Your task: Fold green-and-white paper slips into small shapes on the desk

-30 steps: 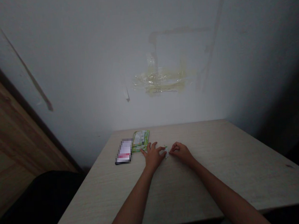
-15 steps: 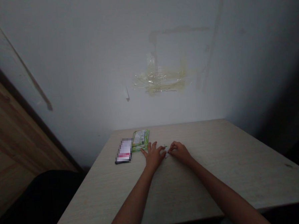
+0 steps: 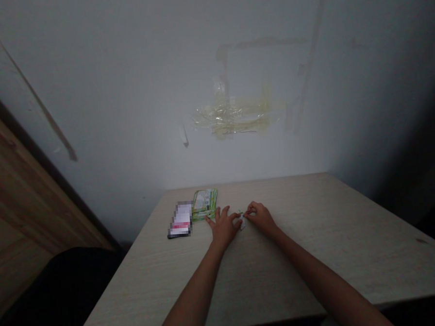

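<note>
A small white piece with a bit of green [image 3: 242, 223] lies on the table between my two hands; its kind is too small to make out. My left hand [image 3: 224, 229] pinches or presses its left edge with thumb and forefinger, while the other fingers spread out over the tabletop. At the piece's upper right, my right hand [image 3: 259, 216] is closed in a pinch, its fingertips touching the edge. Just beyond my left fingers lies a stack of green and white printed packets [image 3: 204, 200].
Left of the packets lies a phone [image 3: 180, 221] with a blurred screen. The pale wooden table [image 3: 310, 255] meets a wall [image 3: 127, 114] at the back, where clear tape [image 3: 233, 116] sticks. A dark shape [image 3: 63, 288] stands left of the table.
My right hand has shifted slightly away, toward the far side of the table, along the small piece, so more of its white shows. My left hand stays in place.
</note>
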Demonstrator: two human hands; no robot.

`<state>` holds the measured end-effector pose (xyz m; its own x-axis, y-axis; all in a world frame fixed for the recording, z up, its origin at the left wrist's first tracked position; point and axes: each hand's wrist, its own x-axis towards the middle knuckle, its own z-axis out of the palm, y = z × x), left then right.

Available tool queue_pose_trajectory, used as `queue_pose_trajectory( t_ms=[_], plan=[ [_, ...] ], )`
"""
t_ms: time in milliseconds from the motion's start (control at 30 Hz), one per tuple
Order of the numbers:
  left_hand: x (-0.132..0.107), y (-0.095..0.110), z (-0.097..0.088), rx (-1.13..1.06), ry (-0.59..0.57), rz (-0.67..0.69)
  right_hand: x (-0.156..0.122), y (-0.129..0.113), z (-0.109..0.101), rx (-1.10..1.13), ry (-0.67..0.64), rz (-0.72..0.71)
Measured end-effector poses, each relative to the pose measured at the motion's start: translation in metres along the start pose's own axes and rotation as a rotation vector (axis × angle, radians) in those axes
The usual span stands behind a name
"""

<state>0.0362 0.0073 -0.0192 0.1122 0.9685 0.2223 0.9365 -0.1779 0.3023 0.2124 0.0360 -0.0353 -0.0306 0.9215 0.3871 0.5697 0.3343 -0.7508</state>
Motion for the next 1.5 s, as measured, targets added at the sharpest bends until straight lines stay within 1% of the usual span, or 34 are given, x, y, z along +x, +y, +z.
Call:
queue_pose_trajectory(
  t_ms=[100,200,300,433,633,733,900,1067,1233,1367,1500],
  plan=[
    [-0.001,0.001,-0.002,-0.007,0.007,0.017,0.0,0.002,0.001,0.04,-0.001,-0.003],
    [-0.002,0.002,-0.004,-0.022,-0.003,0.001,-0.001,0.004,0.001,0.076,-0.011,0.005],
    [-0.001,0.0,-0.003,-0.051,0.01,0.01,-0.004,0.004,-0.002,0.104,-0.039,0.012],
    [0.0,-0.003,0.0,-0.077,0.021,0.038,-0.009,0.002,-0.007,0.12,-0.077,-0.021],
    [0.0,-0.005,-0.001,-0.099,-0.005,0.049,-0.011,0.002,-0.005,0.107,-0.05,-0.026],
    [0.0,-0.004,-0.002,-0.096,-0.01,0.045,-0.007,0.001,-0.004,0.045,-0.013,-0.019],
    [0.0,-0.005,0.0,-0.085,-0.009,0.044,-0.003,-0.001,-0.003,-0.027,0.007,-0.028],
    [0.001,-0.006,0.001,-0.09,-0.006,0.042,-0.005,-0.001,-0.003,0.011,0.005,-0.018],
    [0.003,-0.007,0.001,-0.084,-0.036,0.025,-0.012,-0.003,-0.01,0.093,-0.006,-0.013],
    [0.004,-0.006,-0.004,-0.068,-0.086,0.032,-0.015,-0.005,-0.015,0.076,-0.022,-0.021],
    [0.003,-0.004,-0.01,-0.057,-0.119,0.023,-0.011,-0.007,-0.014,0.028,-0.02,-0.03]
  ],
)
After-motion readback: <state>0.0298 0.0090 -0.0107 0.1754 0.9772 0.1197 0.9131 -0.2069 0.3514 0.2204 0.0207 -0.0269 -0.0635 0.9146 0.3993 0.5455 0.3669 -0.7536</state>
